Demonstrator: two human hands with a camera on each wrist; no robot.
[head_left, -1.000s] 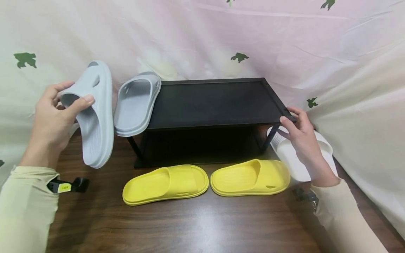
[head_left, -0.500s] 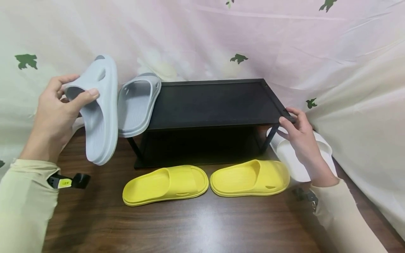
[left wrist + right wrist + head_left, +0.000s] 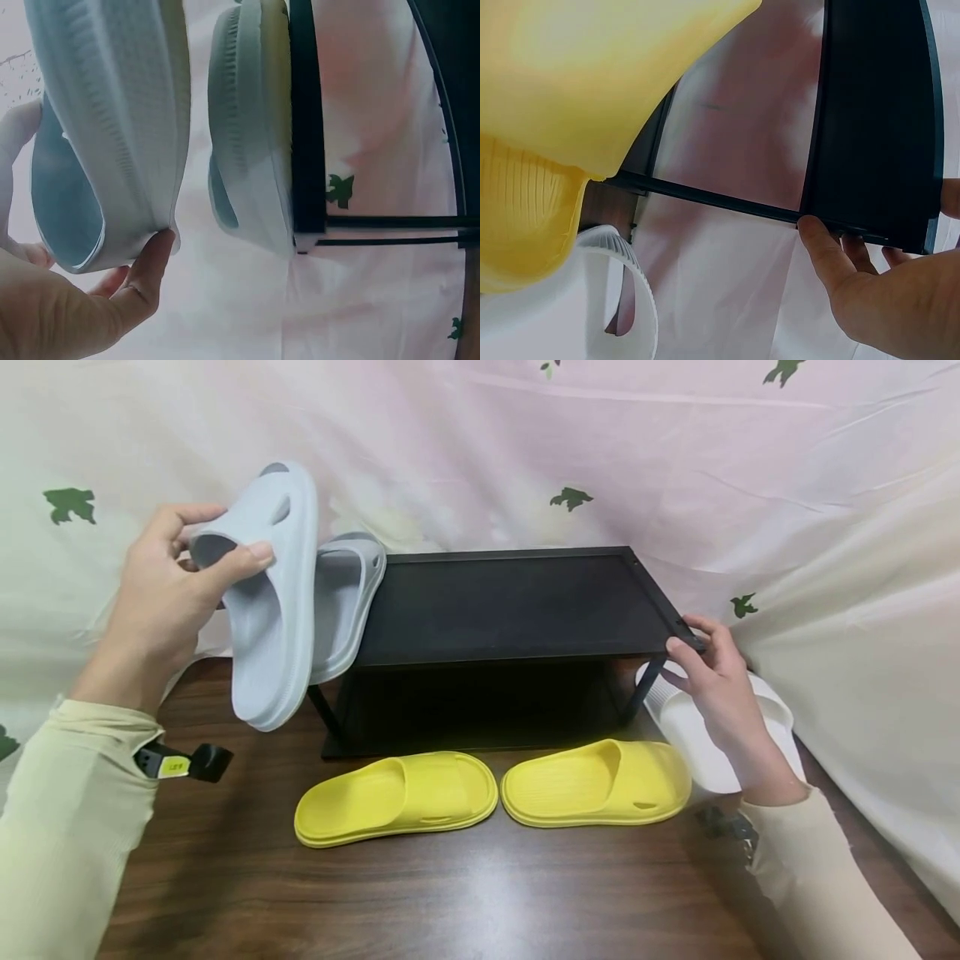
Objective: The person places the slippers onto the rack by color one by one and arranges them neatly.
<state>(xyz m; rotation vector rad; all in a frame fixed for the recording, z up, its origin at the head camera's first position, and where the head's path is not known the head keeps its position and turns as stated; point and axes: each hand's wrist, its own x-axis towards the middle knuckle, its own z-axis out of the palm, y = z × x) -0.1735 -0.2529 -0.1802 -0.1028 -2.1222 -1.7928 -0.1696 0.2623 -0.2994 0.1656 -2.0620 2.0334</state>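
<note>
In the head view my left hand (image 3: 161, 581) grips a grey slide slipper (image 3: 296, 585) by its strap, thumb on top. The slipper hangs raised and tilted, overlapping a second grey slipper (image 3: 337, 610) that stands on the left end of the black shoe rack (image 3: 517, 606). A gap shows between both slippers in the left wrist view, with the standing one (image 3: 247, 127) resting against the rack's top shelf (image 3: 306, 112). My right hand (image 3: 716, 681) holds the right front corner of that top shelf, its fingers curled over the edge.
Two yellow slippers (image 3: 397, 797) lie end to end on the brown wood surface (image 3: 420, 902) before the rack. A white slipper (image 3: 686, 735) lies partly under my right arm. A pale curtain (image 3: 450, 460) with green shapes hangs behind and at the sides.
My left hand has lifted the grey slipper higher and moved it right, so it now covers part of the slipper on the rack. My right hand stays on the rack corner.
</note>
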